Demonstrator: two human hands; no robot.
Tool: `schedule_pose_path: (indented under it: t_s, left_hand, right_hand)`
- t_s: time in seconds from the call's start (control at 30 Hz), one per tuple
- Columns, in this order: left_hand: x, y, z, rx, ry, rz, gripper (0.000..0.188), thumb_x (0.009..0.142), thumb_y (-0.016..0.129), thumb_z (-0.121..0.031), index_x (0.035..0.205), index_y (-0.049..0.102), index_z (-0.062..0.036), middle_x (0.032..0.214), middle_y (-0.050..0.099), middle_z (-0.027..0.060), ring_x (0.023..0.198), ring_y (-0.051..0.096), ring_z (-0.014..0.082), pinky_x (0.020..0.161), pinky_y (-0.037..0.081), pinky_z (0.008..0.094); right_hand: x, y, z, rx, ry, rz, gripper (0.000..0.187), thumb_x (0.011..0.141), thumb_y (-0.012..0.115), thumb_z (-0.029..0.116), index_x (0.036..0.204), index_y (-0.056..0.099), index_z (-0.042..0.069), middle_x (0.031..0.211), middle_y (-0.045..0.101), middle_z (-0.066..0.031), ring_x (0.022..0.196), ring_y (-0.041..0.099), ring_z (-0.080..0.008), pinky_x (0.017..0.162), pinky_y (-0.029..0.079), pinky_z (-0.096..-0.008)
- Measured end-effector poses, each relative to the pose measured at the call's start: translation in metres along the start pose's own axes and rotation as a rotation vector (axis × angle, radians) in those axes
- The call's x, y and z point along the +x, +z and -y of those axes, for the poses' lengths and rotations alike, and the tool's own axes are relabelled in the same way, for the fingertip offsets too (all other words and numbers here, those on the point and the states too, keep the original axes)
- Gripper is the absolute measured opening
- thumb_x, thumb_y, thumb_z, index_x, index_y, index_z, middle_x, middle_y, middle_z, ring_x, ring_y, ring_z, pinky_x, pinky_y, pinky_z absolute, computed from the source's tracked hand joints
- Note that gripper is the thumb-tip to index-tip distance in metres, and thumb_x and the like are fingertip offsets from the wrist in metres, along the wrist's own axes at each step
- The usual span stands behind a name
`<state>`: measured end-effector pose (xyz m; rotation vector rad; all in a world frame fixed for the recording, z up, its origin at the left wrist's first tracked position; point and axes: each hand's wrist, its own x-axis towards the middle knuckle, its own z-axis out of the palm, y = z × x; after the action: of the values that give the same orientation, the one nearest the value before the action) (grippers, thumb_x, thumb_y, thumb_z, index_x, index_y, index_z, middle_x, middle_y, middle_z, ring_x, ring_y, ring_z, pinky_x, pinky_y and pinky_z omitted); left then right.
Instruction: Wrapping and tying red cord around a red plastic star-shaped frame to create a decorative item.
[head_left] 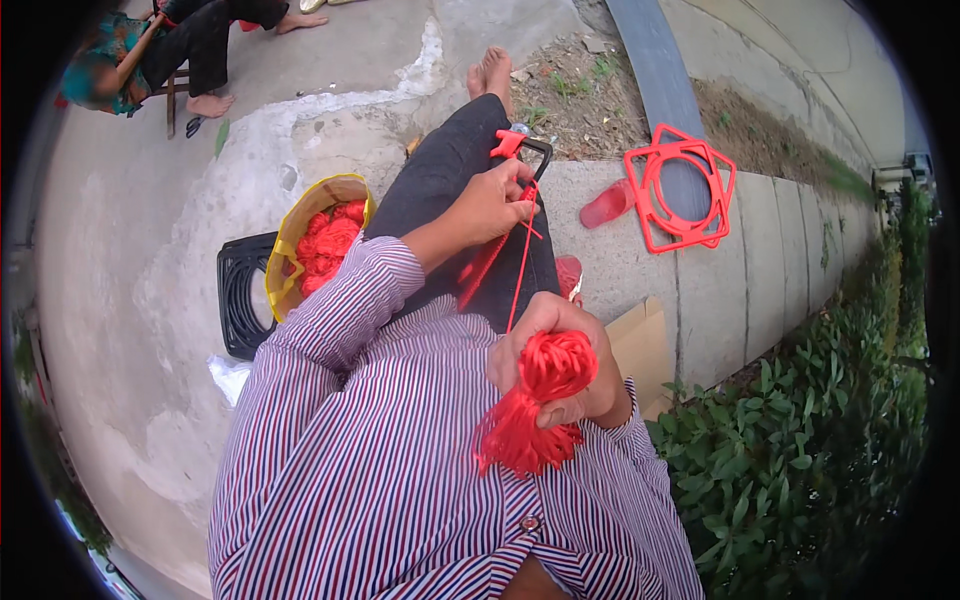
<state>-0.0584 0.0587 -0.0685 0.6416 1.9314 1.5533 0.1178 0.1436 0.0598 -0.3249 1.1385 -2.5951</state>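
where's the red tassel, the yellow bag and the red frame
red tassel [545, 385], head view, looped top
yellow bag [283, 262], head view, left rim
red frame [683, 224], head view, lower bar

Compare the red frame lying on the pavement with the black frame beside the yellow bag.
The red frame is bright red and lies fully in view, near a red slipper; the black frame is black and partly hidden behind the yellow bag. The red frame lies on the person's right, on paving slabs beside a dirt strip; the black one on their left, on bare concrete. Both are flat, square-ish openwork frames lying on the ground, untouched by either hand.
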Motion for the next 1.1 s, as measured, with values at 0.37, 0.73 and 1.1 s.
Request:
schedule_pose_path:
  t_s: [0.37, 0.73, 1.1]
  left_hand:
    - [0.002, 0.003, -0.032, 0.129, 0.322, -0.295, 0.03, 0.089, 0.062, -0.014, 0.113, 0.056, 0.0021, 0.092, 0.063, 0.0059, 0.081, 0.06, 0.0095, 0.069, 0.048, 0.0229]
    - [0.044, -0.02, -0.012, -0.399, -0.395, -0.102, 0.03, 0.093, 0.049, -0.025, 0.069, 0.053, -0.0074, 0.053, 0.05, 0.0024, 0.037, 0.04, 0.011, 0.033, 0.025, 0.0284]
    - [0.018, -0.029, -0.045, -0.385, -0.123, -0.317, 0.023, 0.085, 0.062, -0.019, 0.066, 0.059, -0.0069, 0.054, 0.054, 0.0006, 0.043, 0.043, 0.0067, 0.038, 0.029, 0.0267]
  right_hand:
    - [0.016, -0.028, 0.051, -0.302, -0.487, 0.35, 0.038, 0.072, 0.079, 0.006, 0.089, 0.045, 0.007, 0.07, 0.054, -0.0055, 0.059, 0.051, -0.0162, 0.064, 0.045, -0.0395]
    - [0.09, -0.141, 0.002, -1.852, 0.162, -0.599, 0.037, 0.074, 0.066, 0.005, 0.111, 0.065, 0.012, 0.101, 0.066, -0.0085, 0.095, 0.062, -0.0256, 0.083, 0.048, -0.0343]
    - [0.085, -0.123, -0.01, -1.597, -0.478, -0.596, 0.041, 0.071, 0.072, 0.003, 0.11, 0.061, 0.003, 0.108, 0.06, -0.0118, 0.098, 0.06, -0.0272, 0.087, 0.048, -0.0337]
